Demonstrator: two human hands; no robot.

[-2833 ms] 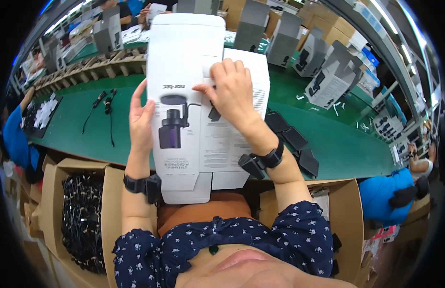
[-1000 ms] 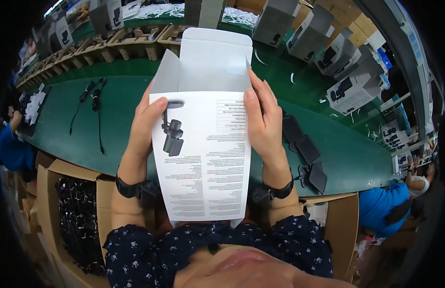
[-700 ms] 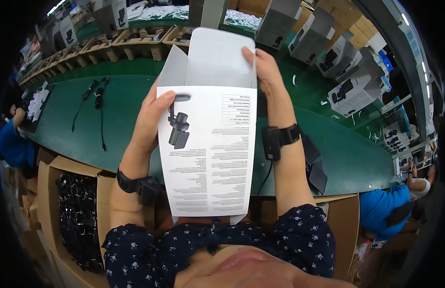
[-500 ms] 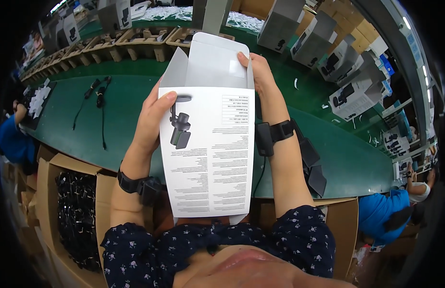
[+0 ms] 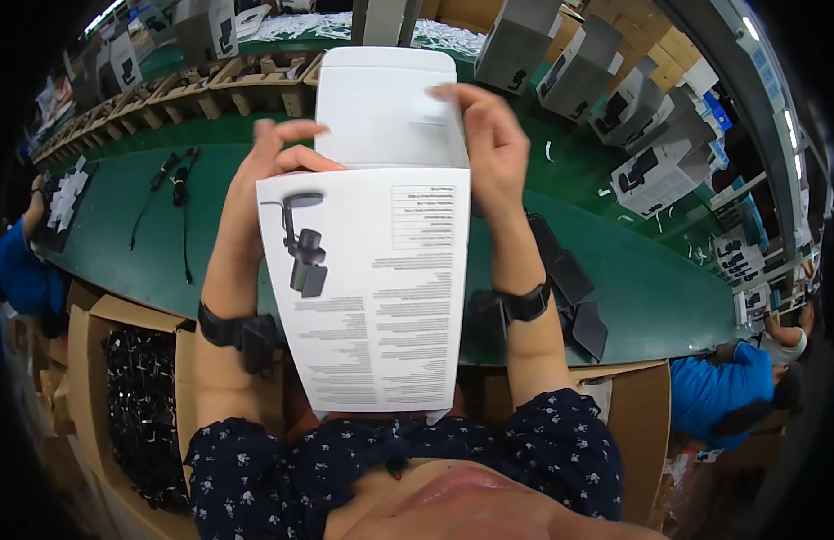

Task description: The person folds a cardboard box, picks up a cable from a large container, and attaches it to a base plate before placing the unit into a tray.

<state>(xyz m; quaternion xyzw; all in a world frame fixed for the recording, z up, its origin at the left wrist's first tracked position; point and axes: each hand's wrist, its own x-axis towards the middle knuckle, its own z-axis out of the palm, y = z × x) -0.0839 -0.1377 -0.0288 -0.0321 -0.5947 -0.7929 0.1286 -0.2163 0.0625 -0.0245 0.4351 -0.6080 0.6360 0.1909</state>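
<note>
White product box [image 5: 372,288] held upright above the green bench [image 5: 633,279]; its bottom edge hides behind the person's chest. Left hand [image 5: 273,162] grips the side, right hand [image 5: 489,148] pinches the top flap [image 5: 381,108], which now stands straighter than before.

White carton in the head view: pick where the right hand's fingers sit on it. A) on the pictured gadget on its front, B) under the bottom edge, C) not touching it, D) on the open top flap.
D: the right hand has its fingertips on the raised top flap of the white carton.
</note>
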